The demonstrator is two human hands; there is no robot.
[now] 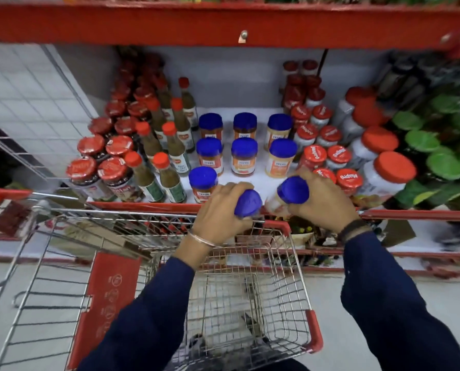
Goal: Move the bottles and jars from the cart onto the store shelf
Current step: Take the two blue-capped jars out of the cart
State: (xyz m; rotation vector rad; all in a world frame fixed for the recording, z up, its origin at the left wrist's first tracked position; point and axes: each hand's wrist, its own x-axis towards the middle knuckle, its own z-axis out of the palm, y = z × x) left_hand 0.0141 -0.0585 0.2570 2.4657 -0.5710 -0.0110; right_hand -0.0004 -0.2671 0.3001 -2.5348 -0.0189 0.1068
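Note:
My left hand (222, 207) grips a blue-lidded jar (247, 203), tilted, just above the shelf's red front edge (148, 206). My right hand (323, 200) holds a second blue-lidded jar (293, 190) with pale contents, also tilted, beside the first. Both jars hover over the far end of the wire cart (253, 290). On the white shelf (250, 108) stand several blue-lidded jars in three columns, the nearest one (203, 183) just left of my left hand. Bare shelf floor lies in front of the middle and right columns.
Red-capped green sauce bottles (167, 172) and red-lidded dark jars (113, 172) fill the shelf's left. Red-lidded jars (349, 179) and green-lidded jars (443, 164) crowd the right. A red upper shelf (223, 25) overhangs. A second cart (17, 210) stands at left.

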